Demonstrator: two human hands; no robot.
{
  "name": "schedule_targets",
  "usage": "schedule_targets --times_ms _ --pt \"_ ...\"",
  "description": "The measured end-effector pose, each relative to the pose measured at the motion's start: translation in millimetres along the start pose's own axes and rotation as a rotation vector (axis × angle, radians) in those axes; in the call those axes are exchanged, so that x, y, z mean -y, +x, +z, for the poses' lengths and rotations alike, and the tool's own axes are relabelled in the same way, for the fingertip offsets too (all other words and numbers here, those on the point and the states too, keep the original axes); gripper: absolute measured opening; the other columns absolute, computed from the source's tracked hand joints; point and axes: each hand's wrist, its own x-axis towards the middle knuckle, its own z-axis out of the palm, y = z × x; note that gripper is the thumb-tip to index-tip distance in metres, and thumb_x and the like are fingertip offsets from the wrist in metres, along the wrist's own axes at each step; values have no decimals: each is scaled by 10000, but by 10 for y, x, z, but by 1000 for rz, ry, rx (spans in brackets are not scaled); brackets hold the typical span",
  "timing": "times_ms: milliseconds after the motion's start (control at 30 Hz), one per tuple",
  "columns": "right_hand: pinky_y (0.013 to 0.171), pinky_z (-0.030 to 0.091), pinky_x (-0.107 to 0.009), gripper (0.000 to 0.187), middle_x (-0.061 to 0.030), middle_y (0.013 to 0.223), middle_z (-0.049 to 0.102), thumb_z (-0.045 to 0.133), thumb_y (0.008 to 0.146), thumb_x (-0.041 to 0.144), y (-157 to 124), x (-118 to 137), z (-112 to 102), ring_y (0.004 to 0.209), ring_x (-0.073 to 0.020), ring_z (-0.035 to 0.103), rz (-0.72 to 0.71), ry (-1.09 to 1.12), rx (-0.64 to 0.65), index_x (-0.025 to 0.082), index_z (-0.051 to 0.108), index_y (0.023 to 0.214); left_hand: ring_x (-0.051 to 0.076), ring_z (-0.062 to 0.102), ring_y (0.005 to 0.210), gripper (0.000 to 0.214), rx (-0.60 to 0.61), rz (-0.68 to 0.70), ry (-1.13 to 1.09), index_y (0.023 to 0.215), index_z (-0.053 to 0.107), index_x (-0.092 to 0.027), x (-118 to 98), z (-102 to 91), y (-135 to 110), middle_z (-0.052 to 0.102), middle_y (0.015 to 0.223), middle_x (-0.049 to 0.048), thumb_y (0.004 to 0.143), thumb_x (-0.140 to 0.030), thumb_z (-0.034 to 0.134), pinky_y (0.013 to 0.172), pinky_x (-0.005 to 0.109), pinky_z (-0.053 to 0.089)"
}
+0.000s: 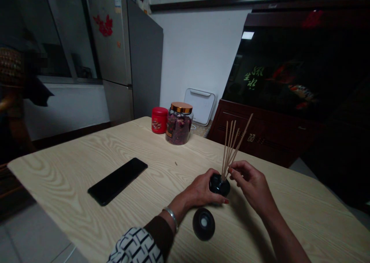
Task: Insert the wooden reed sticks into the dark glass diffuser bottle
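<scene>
A small dark glass diffuser bottle (219, 185) stands upright on the wooden table, several thin reed sticks (230, 143) rising from its neck. Around the bottle's left side and front, my left hand (204, 187) is closed. My right hand (250, 180) pinches one reed stick low down, just above the bottle's mouth; that stick leans to the right and reaches higher than the others. In front of my left hand sits a dark round cap (204, 223) with a pale spot in its centre.
A black phone (118, 181) lies on the table (156, 224) to the left. At the back stand a red canister (159, 120) and a copper-lidded jar of dried flowers (179, 126). Beyond the table are a fridge (144, 58) and a fish tank (289, 70).
</scene>
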Motion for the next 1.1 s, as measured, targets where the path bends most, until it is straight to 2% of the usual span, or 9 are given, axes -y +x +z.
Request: schedule_targets --times_ms 233,433,533,667,767,867,967,1033,1100 --pt "602 413 -278 164 5 706 585 581 840 353 -3 -119 26 649 -148 527 -1 -70 128 189 592 831 208 581 890 754 1 -9 52 1177 540 -205 18 -8 11 630 987 30 542 -452 862 766 303 454" --pt "607 400 -285 188 11 678 559 566 848 367 3 -142 6 644 -152 513 10 -119 244 194 563 775 212 588 889 725 -4 -4 57 1167 544 -204 21 -1 2 639 989 34 553 -423 862 751 300 459" --pt "636 429 -295 229 -4 790 586 613 821 394 -22 -100 -13 691 -161 542 40 -135 244 195 565 926 213 595 893 727 4 -2 44 1179 539 -208 19 -1 2 643 1001 36 560 -417 858 758 306 462" --pt "723 465 -326 513 -55 1075 604 712 742 379 -89 -71 -9 875 -204 591 69 -190 313 229 517 1192 226 607 921 765 11 8 43 1211 502 -209 28 -11 10 647 1048 51 554 -372 859 764 308 471" --pt "823 451 -360 440 -49 1070 623 686 762 358 -128 -110 44 961 -228 593 31 -238 373 238 554 1165 244 614 950 853 36 23 53 1267 447 -213 39 -17 6 645 1080 62 536 -348 866 789 325 480" --pt "853 441 -368 427 -51 1074 630 674 757 351 -130 -189 109 979 -235 595 0 -286 344 237 565 1154 286 590 1042 999 43 45 79 1340 395 -212 55 -13 -2 605 1183 102 486 -376 886 864 379 480" --pt "855 445 -365 452 -65 1103 626 657 755 370 -77 -298 151 988 -241 602 13 -345 291 225 557 1171 345 484 1223 1165 -28 81 79 1430 307 -182 96 -5 6 478 1358 170 445 -370 901 1017 454 410" --pt "857 445 -371 471 -81 1120 623 641 760 405 5 -386 165 1001 -253 604 33 -399 230 212 550 1180 365 405 1304 1208 -75 64 68 1465 254 -162 142 -1 20 404 1422 200 465 -374 898 1074 483 359" --pt "863 444 -377 502 -90 1144 620 636 757 439 129 -481 174 1024 -265 603 40 -438 168 214 540 1196 355 375 1333 1151 -113 39 51 1473 239 -157 194 1 36 380 1442 207 534 -362 874 1087 485 347"
